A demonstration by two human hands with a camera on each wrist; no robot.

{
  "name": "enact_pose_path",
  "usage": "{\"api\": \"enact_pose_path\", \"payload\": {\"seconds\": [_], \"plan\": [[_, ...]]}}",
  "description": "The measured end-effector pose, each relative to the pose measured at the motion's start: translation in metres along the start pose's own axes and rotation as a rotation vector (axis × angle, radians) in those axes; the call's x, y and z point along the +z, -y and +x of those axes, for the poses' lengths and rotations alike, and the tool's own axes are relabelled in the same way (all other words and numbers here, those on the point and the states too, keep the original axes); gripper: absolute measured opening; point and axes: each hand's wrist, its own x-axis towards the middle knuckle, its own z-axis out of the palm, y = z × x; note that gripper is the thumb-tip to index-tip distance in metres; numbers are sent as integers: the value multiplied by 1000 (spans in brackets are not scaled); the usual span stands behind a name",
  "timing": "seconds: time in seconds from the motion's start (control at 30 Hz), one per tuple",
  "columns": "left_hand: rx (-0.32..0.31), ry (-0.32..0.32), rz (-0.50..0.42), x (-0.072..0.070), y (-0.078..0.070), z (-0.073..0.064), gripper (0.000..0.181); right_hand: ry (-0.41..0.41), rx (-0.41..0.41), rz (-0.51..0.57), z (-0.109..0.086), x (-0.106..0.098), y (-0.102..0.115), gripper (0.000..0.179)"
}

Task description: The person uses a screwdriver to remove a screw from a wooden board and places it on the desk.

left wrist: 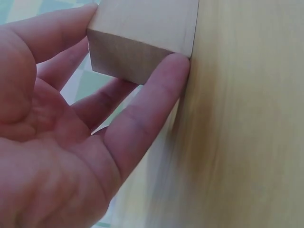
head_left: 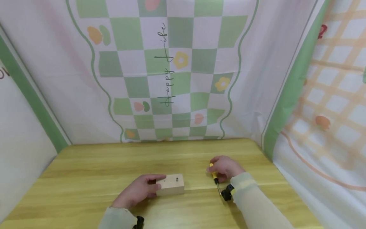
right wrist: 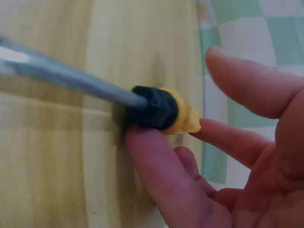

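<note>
My left hand (head_left: 140,190) holds a pale wooden block (head_left: 170,190) by its left end, with fingers on opposite sides. On the block's top, a small dark screw (head_left: 177,179) stands near the right end, and small dark holes lie to its left. The left wrist view shows the block's end face (left wrist: 118,57) between the fingertips. My right hand (head_left: 226,167) has its fingers around the yellow handle of a screwdriver (head_left: 215,177). Its metal shaft points back toward me. In the right wrist view a finger touches the black collar (right wrist: 154,108), and another reaches the handle's end.
Both hands are over a wood-grain table (head_left: 114,159). A checked green-and-white cloth (head_left: 180,95) hangs behind its far edge, and an orange-checked cloth (head_left: 337,127) hangs on the right. A black wrist camera (head_left: 227,192) sits close to the screwdriver's tip.
</note>
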Motion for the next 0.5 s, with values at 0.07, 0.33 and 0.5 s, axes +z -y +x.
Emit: {"api": "enact_pose_path", "payload": {"seconds": [0.07, 0.33, 0.5], "plan": [[-5, -8, 2, 0, 0, 1, 45, -11, -18, -73, 1, 4, 1, 63], [1, -5, -23, -1, 3, 5, 41, -55, -26, -190, 3, 10, 0, 55], [2, -7, -37, -1, 3, 7, 41, -60, -28, -40, 3, 5, -7, 55]]}}
